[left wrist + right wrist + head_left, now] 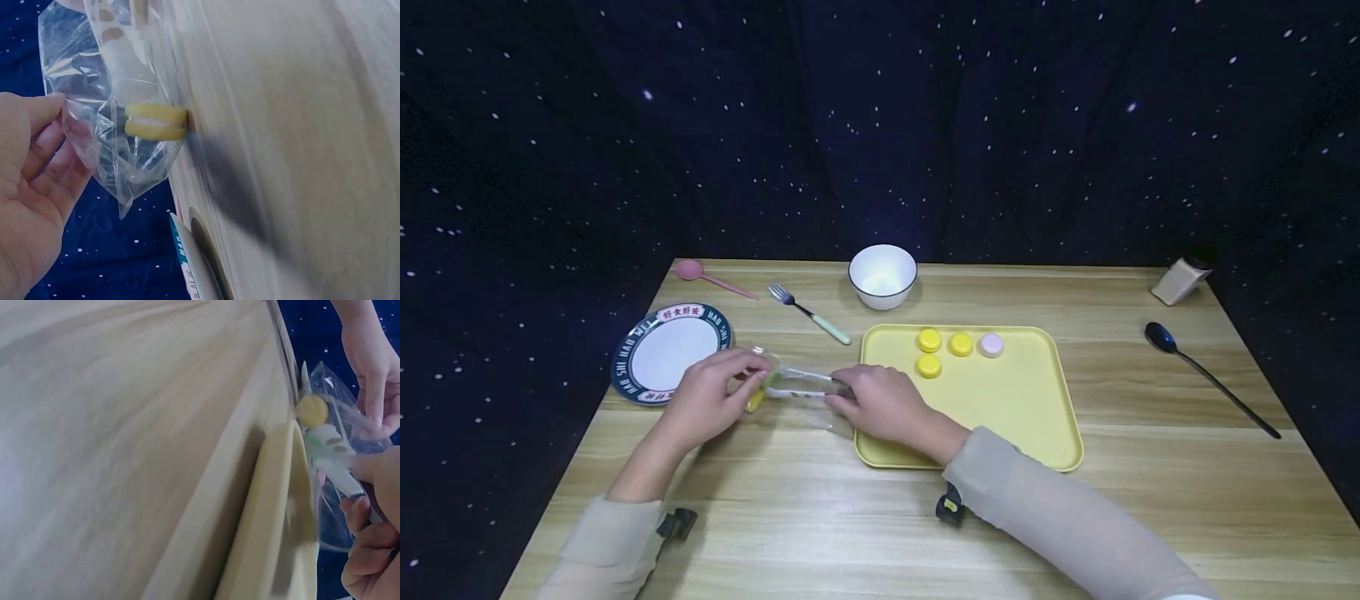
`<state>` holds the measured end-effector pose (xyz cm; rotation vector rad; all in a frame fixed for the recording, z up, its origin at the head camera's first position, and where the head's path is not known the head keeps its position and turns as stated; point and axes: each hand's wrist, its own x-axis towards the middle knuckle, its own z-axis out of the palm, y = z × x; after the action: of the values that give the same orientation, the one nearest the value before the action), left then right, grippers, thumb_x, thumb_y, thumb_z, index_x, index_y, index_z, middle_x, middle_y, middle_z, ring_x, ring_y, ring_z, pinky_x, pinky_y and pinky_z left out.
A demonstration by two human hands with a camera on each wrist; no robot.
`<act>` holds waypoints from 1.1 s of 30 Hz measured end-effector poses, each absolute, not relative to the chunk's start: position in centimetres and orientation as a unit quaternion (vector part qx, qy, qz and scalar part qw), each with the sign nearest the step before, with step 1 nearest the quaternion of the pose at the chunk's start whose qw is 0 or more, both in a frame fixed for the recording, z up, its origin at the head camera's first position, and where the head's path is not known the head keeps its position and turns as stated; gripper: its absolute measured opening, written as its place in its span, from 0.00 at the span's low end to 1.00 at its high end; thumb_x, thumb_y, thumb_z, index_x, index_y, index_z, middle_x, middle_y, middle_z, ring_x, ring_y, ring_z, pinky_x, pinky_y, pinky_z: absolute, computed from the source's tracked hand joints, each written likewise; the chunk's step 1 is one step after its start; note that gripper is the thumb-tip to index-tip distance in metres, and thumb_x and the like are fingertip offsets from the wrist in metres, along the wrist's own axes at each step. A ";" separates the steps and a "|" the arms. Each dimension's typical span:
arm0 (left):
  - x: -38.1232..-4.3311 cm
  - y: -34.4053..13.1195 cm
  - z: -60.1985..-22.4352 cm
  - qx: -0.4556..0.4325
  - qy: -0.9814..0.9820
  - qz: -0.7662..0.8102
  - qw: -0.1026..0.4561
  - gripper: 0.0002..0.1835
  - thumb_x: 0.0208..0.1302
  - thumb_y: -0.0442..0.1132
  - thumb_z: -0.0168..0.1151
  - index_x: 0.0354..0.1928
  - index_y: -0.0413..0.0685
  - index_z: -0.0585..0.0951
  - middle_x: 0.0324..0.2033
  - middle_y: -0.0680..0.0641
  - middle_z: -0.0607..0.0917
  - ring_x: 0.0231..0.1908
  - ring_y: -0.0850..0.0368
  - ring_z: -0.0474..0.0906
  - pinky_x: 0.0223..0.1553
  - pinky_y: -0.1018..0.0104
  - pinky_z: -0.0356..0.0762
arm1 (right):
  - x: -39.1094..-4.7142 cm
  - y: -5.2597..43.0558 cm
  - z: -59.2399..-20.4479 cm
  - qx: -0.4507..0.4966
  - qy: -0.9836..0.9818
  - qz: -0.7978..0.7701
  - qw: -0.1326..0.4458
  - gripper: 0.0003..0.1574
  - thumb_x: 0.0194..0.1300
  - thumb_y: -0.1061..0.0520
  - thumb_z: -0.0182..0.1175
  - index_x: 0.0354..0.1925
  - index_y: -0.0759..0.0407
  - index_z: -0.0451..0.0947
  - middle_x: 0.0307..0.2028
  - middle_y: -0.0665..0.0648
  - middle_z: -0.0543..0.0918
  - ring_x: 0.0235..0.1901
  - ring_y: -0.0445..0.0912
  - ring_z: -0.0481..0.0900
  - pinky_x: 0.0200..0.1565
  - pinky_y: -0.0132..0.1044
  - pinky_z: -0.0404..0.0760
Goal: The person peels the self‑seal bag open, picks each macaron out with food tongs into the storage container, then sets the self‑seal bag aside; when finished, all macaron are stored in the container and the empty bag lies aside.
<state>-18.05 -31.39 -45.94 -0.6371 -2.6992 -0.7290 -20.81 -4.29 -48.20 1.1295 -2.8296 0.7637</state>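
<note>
My left hand (715,392) pinches the edge of a clear plastic bag (81,94) between thumb and fingers, beside the plate. A yellow macaron (156,122) shows at the bag's lower side, overlapped by the crinkled film. From the right, my right hand (883,402) grips a pair of tongs (805,393) with pale arms and dark handle parts. The tongs' far ends reach to the bag and are partly covered by plastic. Over the left edge of a yellow tray (1000,433) rests the view of my right hand. Several yellow macarons (929,339) and one pink macaron (991,345) lie on the tray.
A white plate with a dark patterned rim (673,354) lies left of the hands. Behind are a pink spoon (690,269), a fork (812,317) and a white bowl (883,275). A black spoon (1213,383) and a shaker jar (1180,279) are at the right.
</note>
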 end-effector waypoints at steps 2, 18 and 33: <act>-18.0 -31.4 -45.9 -0.220 -0.933 -0.250 0.138 0.05 0.64 0.41 0.63 0.41 0.54 0.83 0.42 0.59 0.82 0.39 0.64 0.78 0.37 0.65 0.81 | -20.8 -4.7 -48.3 0.355 -0.903 0.242 0.000 0.24 0.68 0.39 0.53 0.50 0.52 0.80 0.29 0.43 0.78 0.26 0.38 0.74 0.26 0.34 0.75; -18.2 -31.7 -46.4 -0.210 -0.937 -0.243 0.140 0.05 0.65 0.44 0.62 0.40 0.55 0.83 0.40 0.60 0.82 0.41 0.64 0.78 0.39 0.64 0.80 | -21.1 -4.5 -47.9 0.366 -0.902 0.228 0.004 0.15 0.70 0.40 0.52 0.40 0.45 0.79 0.22 0.42 0.72 0.22 0.38 0.70 0.19 0.33 0.69; -18.2 -31.4 -46.2 -0.207 -0.936 -0.253 0.134 0.05 0.64 0.42 0.63 0.41 0.54 0.83 0.41 0.58 0.83 0.41 0.62 0.78 0.37 0.64 0.81 | -20.8 -5.7 -48.0 0.342 -0.912 0.226 0.011 0.15 0.69 0.40 0.53 0.34 0.46 0.78 0.21 0.43 0.72 0.19 0.39 0.70 0.16 0.32 0.68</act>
<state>-18.20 -31.40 -46.19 -0.5997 -2.7129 -0.7339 -20.85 -5.66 -48.05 1.0674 -2.8459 0.7062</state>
